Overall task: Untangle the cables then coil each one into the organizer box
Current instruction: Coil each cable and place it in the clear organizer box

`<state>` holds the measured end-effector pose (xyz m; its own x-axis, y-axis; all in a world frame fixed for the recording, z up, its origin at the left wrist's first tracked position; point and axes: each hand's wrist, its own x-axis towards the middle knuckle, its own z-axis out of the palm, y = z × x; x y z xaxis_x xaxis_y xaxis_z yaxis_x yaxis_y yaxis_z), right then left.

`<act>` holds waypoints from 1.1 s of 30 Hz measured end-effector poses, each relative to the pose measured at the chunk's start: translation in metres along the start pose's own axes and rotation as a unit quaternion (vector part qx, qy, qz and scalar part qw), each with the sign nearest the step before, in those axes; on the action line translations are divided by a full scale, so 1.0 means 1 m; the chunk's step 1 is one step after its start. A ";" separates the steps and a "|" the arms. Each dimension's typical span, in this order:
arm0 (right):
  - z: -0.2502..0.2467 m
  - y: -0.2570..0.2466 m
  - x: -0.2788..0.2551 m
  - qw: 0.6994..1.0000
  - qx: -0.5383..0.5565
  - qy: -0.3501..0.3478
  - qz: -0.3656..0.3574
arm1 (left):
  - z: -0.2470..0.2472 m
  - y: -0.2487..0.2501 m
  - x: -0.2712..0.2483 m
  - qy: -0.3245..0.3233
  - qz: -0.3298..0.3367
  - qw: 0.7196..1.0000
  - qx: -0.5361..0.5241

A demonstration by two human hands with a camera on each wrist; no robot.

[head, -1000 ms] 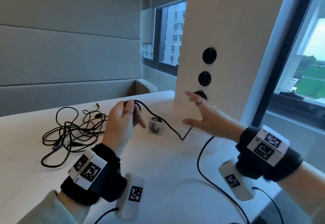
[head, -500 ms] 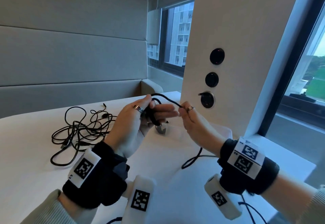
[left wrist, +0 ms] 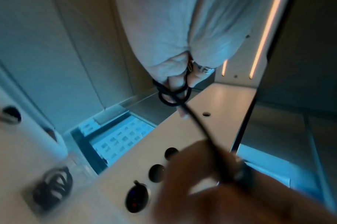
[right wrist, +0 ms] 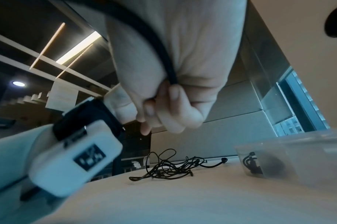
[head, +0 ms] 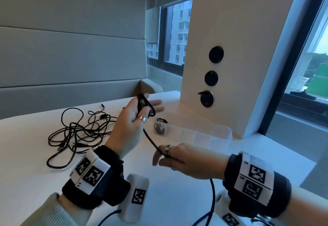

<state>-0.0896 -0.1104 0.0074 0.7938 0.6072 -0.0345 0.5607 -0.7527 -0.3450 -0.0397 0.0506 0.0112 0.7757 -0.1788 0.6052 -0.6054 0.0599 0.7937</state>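
Note:
My left hand (head: 140, 117) is raised over the white table (head: 26, 154) with loops of a black cable (head: 150, 141) wound round its fingers. In the left wrist view the loops (left wrist: 173, 97) hang round the fingers. The cable runs taut down to my right hand (head: 165, 157), which pinches it lower and nearer to me, then trails off below that wrist. The right wrist view shows the fingers (right wrist: 175, 94) closed on the cable (right wrist: 163, 60). The clear organizer box (head: 213, 137) lies behind my right hand, with one coiled cable (head: 159, 128) in its left end compartment.
A tangle of thin black cables (head: 79, 129) lies on the table to the left of my left hand. A white column with three round sockets (head: 206, 99) stands right behind the box. Windows are at the right.
My right hand has dropped from beside the left hand down and toward me, drawing the cable out taut. The left hand has risen slightly, still carrying the loops.

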 end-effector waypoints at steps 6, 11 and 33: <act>-0.030 0.023 -0.018 0.999 0.007 -0.005 0.037 | -0.003 -0.017 -0.008 -0.132 0.030 0.918 0.373; -0.056 0.070 -0.038 0.984 0.029 0.054 0.168 | -0.020 -0.013 -0.003 -0.189 -0.032 0.874 0.446; 0.006 0.053 -0.002 0.950 -0.134 0.213 0.186 | 0.003 -0.009 0.001 0.008 -0.221 0.969 -0.114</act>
<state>-0.0625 -0.1500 -0.0166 0.9400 0.1713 0.2952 0.2173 -0.9673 -0.1307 -0.0346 0.0473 0.0046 0.9540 -0.2208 0.2027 -0.1598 0.1974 0.9672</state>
